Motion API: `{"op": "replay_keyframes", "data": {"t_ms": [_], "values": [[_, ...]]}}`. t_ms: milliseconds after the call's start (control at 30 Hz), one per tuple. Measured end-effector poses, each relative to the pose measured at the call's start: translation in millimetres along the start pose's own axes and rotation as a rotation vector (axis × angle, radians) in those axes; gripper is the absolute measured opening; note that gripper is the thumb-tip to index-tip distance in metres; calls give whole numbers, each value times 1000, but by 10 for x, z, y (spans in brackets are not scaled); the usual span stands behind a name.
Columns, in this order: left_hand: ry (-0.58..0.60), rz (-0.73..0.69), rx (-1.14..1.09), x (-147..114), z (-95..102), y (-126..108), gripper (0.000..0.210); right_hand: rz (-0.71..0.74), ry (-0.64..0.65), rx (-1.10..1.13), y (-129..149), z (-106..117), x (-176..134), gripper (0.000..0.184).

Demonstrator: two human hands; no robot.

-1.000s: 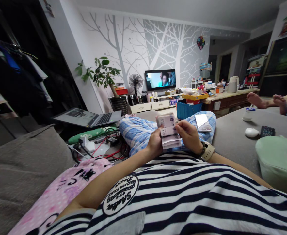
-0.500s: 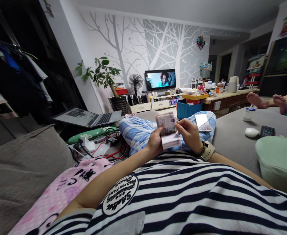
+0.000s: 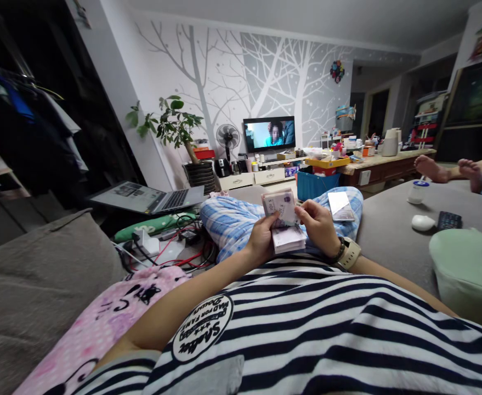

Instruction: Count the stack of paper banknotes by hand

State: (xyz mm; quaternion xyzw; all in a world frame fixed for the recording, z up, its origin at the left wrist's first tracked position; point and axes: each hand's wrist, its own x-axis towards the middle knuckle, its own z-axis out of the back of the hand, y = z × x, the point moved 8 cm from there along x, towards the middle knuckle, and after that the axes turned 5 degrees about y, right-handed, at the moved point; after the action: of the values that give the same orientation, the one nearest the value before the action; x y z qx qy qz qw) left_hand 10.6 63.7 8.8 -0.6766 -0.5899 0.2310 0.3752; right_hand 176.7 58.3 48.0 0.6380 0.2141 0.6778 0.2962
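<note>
A thick stack of banknotes (image 3: 279, 202) is bent over in my left hand (image 3: 260, 239), its upper part upright and its lower part folded down toward my body. My left thumb presses on the front notes, with the fingers hidden behind the stack. At the stack's right edge, my right hand (image 3: 318, 226) has thumb and forefinger pinched on a banknote, and its other fingers are curled. Both hands are above my lap, over blue checked trousers (image 3: 228, 219). On my right knee lies a phone (image 3: 341, 206) with a pale, shiny surface.
To the left are an open laptop (image 3: 150, 198), tangled cables (image 3: 202, 255) and a pink blanket (image 3: 142, 296). On the grey sofa at right are a white mouse (image 3: 423, 223), a dark keypad (image 3: 449, 220), a lidded jar (image 3: 418, 192) and a green neck pillow (image 3: 454, 269). Another person's feet (image 3: 432, 168) rest beyond.
The front of the stack shows a different note face, and the lower folded part is sharper and slightly further right. My right fingers have shifted slightly at the edge.
</note>
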Motion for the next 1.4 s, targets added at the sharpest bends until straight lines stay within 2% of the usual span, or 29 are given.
{"op": "replay_keyframes", "data": {"t_ms": [333,600,967,1267,1400], "values": [[-19,49,-23,58,9,62,47,53,9,15,139,-11,-41,54],[-31,83,-65,-28,-70,38,33,59,55,43,189,-39,-59,59],[-8,64,-10,-22,-58,37,37,79,41,61,194,-47,-79,62],[-44,61,-45,-22,-19,30,27,80,69,80,200,-61,-74,65],[-7,49,-44,11,13,32,33,77,89,100,195,-73,-76,66]]}}
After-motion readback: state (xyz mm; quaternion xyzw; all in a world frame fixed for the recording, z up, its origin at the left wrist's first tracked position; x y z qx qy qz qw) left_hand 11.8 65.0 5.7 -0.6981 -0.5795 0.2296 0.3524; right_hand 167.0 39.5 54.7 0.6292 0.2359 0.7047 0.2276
